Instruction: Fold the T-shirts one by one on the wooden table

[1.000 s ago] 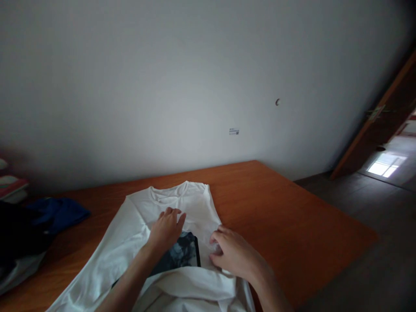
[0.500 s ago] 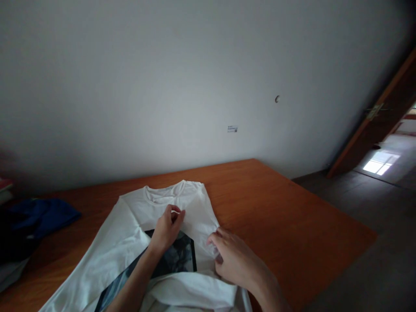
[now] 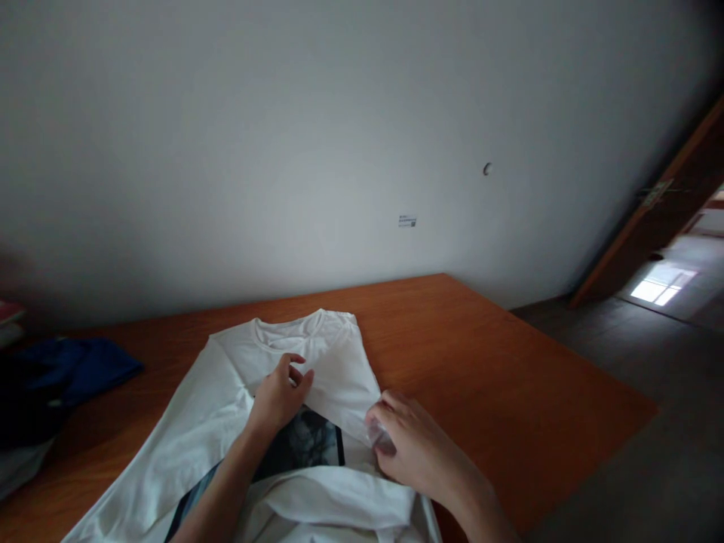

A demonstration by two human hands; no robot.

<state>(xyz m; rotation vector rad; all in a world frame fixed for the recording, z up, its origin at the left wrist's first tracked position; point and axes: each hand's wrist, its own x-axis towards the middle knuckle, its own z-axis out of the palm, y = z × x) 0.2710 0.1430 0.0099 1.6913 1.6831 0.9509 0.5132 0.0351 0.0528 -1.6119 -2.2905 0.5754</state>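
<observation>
A white long-sleeved shirt lies on the table, its collar toward the wall and a dark printed picture on its front. Over the upper chest, my left hand has its fingers curved and the thumb apart, with no cloth visible between them. My right hand is closed on white cloth of the shirt at its right side, beside the print. Near me the lower part of the shirt is bunched up in a fold. One sleeve stretches toward the lower left.
The brown wooden table stands against a pale wall. Blue cloth and dark cloth lie in a pile at the left. Beyond the table's right edge are a dark floor and a wooden door.
My left hand has shifted slightly left, its thumb and fingers wider apart. My right hand stays at the shirt's side, where the cloth is drawn farther across the top of the print.
</observation>
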